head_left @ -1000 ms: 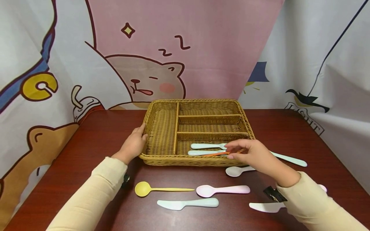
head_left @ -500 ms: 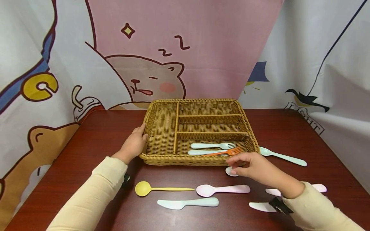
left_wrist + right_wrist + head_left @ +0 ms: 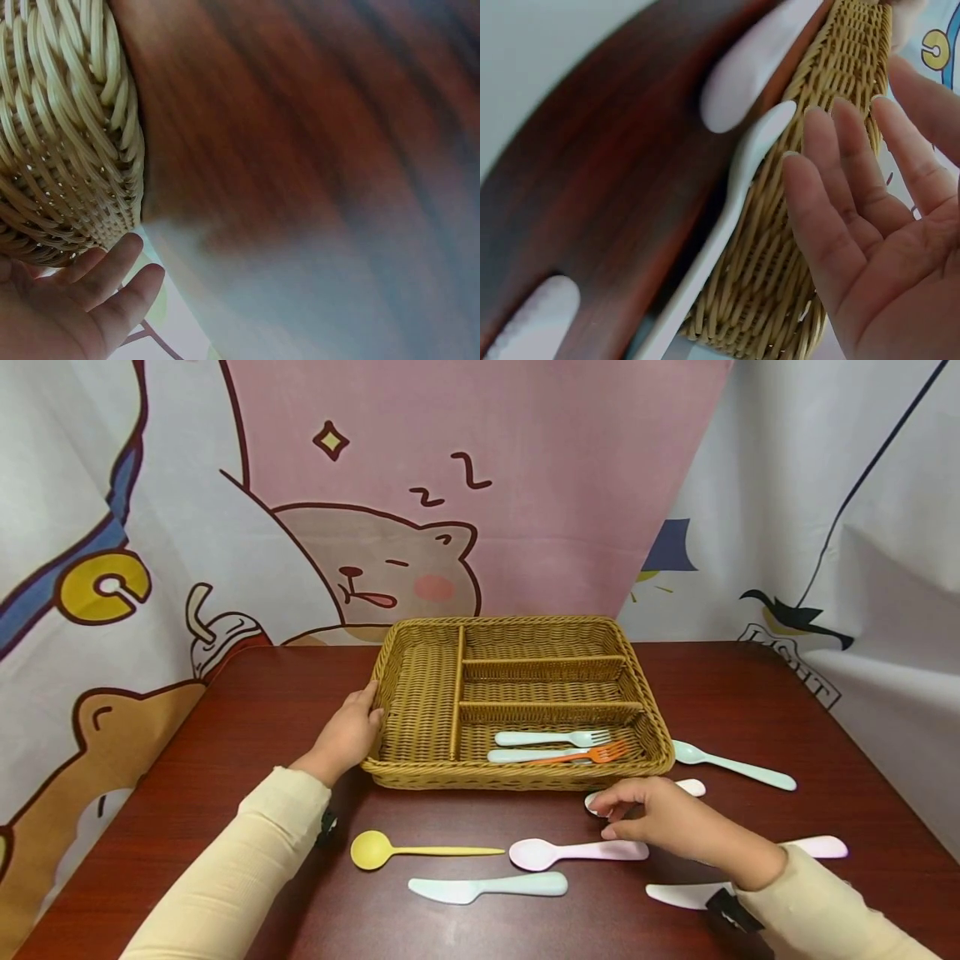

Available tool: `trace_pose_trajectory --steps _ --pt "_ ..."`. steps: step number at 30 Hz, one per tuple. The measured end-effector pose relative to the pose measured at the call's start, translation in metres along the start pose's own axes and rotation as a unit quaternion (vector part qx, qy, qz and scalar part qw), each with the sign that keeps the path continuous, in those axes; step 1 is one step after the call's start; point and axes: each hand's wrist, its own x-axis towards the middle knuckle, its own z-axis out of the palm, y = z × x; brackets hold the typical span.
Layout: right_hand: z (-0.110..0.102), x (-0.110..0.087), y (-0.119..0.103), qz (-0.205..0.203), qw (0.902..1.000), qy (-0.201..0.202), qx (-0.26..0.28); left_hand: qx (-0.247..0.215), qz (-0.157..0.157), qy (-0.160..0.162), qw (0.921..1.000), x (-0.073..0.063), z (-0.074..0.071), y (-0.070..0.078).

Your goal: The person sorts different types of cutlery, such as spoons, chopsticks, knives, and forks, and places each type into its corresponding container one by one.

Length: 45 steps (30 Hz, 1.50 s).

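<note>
Fingers (image 3: 366, 695) of the left hand (image 3: 345, 737) lie uncurled, merely touching the wicker tray (image 3: 487, 778), forks (image 3: 531, 738) fill its front-right compartment, and a white spoon (image 3: 693, 787) lies beneath the right hand (image 3: 660, 817), loosely parted, grasping nothing.

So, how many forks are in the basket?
2, in the front-right compartment: white fork behind, orange fork nearer. The white handle beneath may be another, partly hidden.
</note>
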Motion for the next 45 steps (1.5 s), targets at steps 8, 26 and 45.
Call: trace_pose_trajectory --steps 8,26,45 --pt "0.003 -0.002 0.003 0.016 0.9983 -0.036 -0.042 0.004 0.008 0.008 0.9999 0.0 0.0 0.0" --pt "0.011 -0.004 0.006 -0.004 0.9924 -0.027 -0.12 0.006 0.007 0.01 0.9999 0.001 0.0 0.0" --pt "0.02 -0.006 0.002 -0.04 0.9784 -0.011 -0.202 -0.001 -0.002 -0.001 1.0 0.0 0.001 -0.001"
